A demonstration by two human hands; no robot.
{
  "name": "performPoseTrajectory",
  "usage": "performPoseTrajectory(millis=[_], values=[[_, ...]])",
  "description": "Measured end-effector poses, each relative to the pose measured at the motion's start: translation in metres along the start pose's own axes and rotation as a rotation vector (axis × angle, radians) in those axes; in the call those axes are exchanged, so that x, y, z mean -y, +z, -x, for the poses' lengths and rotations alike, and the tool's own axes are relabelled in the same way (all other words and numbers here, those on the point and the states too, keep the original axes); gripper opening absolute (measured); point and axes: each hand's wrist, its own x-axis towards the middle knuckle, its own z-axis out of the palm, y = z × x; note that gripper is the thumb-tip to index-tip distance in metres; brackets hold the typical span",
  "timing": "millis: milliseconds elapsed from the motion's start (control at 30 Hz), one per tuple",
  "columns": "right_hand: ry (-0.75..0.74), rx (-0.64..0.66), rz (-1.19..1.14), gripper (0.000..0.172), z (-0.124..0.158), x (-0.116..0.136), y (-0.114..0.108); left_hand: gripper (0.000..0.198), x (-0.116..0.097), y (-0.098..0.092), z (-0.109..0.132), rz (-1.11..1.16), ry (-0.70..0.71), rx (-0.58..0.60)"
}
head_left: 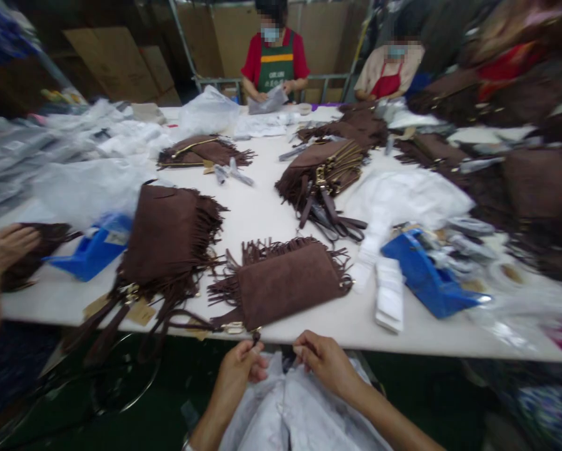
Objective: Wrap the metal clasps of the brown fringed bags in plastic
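My left hand (238, 371) and my right hand (322, 358) are both closed in a pinch at the top edge of a clear plastic bag (293, 410) lying in my lap, just below the table's front edge. A brown fringed suede bag (285, 282) lies on the white table (262, 213) right above my hands; its strap hardware hangs over the edge near my left hand. A second brown fringed bag (168, 235) lies to its left with straps dangling off the table.
Blue tape dispensers (426, 275) (93, 247) sit right and left. Piles of brown bags (323, 166), white wrappers (403, 197) and plastic bags (88, 181) cover the table. Another person's hand (4, 247) rests at the left. Two people in aprons (275, 59) work at the far side.
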Motion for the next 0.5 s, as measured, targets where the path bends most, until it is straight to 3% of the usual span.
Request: performPoseTrajectory(millis=[100, 233, 300, 400, 500], values=[[0.037, -0.181, 0.142, 0.017, 0.014, -0.009, -0.046, 0.053, 0.008, -0.004, -0.009, -0.074, 0.083, 0.001], [0.113, -0.639, 0.446, 0.017, 0.032, -0.029, -0.117, 0.055, 0.012, -0.005, -0.024, 0.021, 0.018, -0.015], [0.098, -0.771, 0.625, 0.014, 0.042, -0.041, -0.145, 0.055, 0.008, -0.003, -0.029, 0.086, -0.018, -0.060], [-0.016, -0.727, 0.825, 0.023, 0.051, -0.057, -0.164, 0.054, -0.007, 0.006, -0.035, 0.155, -0.040, -0.102], [-0.070, -0.639, 0.951, 0.023, 0.052, -0.068, -0.165, 0.046, -0.026, 0.021, -0.035, 0.143, -0.003, -0.108]])
